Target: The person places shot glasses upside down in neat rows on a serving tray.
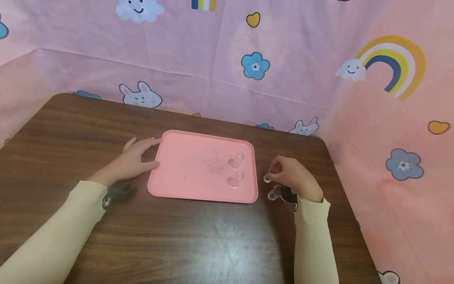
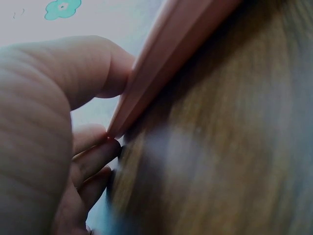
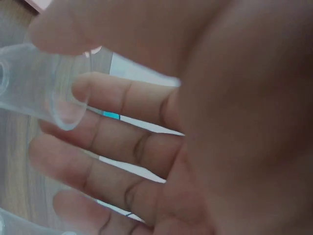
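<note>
On the tray's left edge my left hand (image 1: 133, 159) rests with thumb and fingers spread, fingertips right at the rim of the pink tray (image 1: 188, 185). The left wrist view shows the thumb (image 2: 110, 73) against the rim. To the right of the tray, my right hand (image 1: 292, 173) pinches a small clear cup (image 3: 29, 78) between thumb and fingers, close over the table. Another clear cup (image 1: 274, 193) stands on the table beside the right wrist. Small clear cups (image 1: 234, 182) sit in the right part of the tray.
The dark wooden table (image 1: 170, 240) carries everything. A pink patterned cloth (image 1: 198, 59) hangs behind it and along the right side. Dark straps with cameras are on both wrists, below pale sleeves (image 1: 313, 236). Faint dark specks mark the tray's middle.
</note>
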Action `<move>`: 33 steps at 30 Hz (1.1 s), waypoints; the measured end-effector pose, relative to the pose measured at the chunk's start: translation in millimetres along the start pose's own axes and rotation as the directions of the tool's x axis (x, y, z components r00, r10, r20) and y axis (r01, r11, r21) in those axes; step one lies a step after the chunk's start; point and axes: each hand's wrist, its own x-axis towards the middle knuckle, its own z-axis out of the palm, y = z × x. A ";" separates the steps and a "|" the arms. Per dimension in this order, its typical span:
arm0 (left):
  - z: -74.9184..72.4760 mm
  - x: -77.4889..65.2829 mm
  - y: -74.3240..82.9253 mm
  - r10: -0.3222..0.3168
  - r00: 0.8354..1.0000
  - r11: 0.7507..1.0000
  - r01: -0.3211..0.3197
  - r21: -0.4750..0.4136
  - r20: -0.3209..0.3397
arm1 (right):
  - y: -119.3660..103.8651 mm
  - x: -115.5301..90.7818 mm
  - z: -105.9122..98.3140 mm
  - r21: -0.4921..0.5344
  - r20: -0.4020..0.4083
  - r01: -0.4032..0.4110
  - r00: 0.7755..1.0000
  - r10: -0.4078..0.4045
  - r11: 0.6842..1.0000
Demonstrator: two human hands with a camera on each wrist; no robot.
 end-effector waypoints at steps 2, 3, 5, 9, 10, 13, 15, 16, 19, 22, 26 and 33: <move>0.7 -1.5 -0.8 -0.007 1.000 1.000 0.007 0.000 0.001 | -0.2 1.1 2.0 0.003 -0.034 0.021 0.999 -0.021 1.000; 1.3 -2.4 -1.5 -0.009 1.000 1.000 0.009 0.000 0.002 | -0.2 1.8 3.2 0.007 -0.057 0.035 0.998 -0.035 0.999; 2.1 -4.1 -2.8 -0.011 1.000 1.000 0.011 -0.005 0.003 | 0.3 3.7 5.4 0.018 -0.107 0.064 0.992 -0.062 0.998; 2.6 -6.4 -3.7 -0.011 1.000 1.000 0.011 -0.019 0.005 | -1.1 5.6 7.4 0.077 -0.206 0.116 0.974 -0.098 0.990; 2.5 -6.5 -3.8 -0.013 1.000 1.000 0.013 -0.021 0.006 | -1.8 5.9 7.5 0.087 -0.231 0.128 0.967 -0.105 0.988; 2.3 -6.1 -4.5 -0.018 1.000 1.000 0.018 -0.018 0.005 | -3.8 6.2 7.6 0.125 -0.294 0.142 0.950 -0.100 0.982; 2.4 -5.0 -5.6 -0.019 1.000 1.000 0.019 -0.010 0.001 | -4.9 7.2 7.8 0.135 -0.335 0.151 0.937 -0.098 0.979; 2.4 -4.3 -6.2 -0.022 1.000 1.000 0.022 -0.006 0.000 | -5.2 7.8 8.1 0.141 -0.355 0.154 0.930 -0.095 0.978; 2.6 -1.6 -7.7 -0.023 1.000 1.000 0.023 0.003 -0.004 | -6.1 11.1 9.4 0.167 -0.410 0.178 0.907 -0.096 0.970; 2.2 0.1 -7.6 -0.024 1.000 1.000 0.024 0.002 -0.004 | -7.2 14.9 11.4 0.190 -0.462 0.217 0.880 -0.108 0.957; 0.8 -0.3 -4.9 -0.014 1.000 1.000 0.014 -0.004 -0.006 | -11.0 18.0 13.5 0.215 -0.514 0.286 0.846 -0.141 0.934; 0.1 -0.5 -3.5 -0.016 1.000 1.000 0.015 -0.009 -0.011 | -14.3 19.9 16.5 0.262 -0.520 0.292 0.846 -0.120 0.920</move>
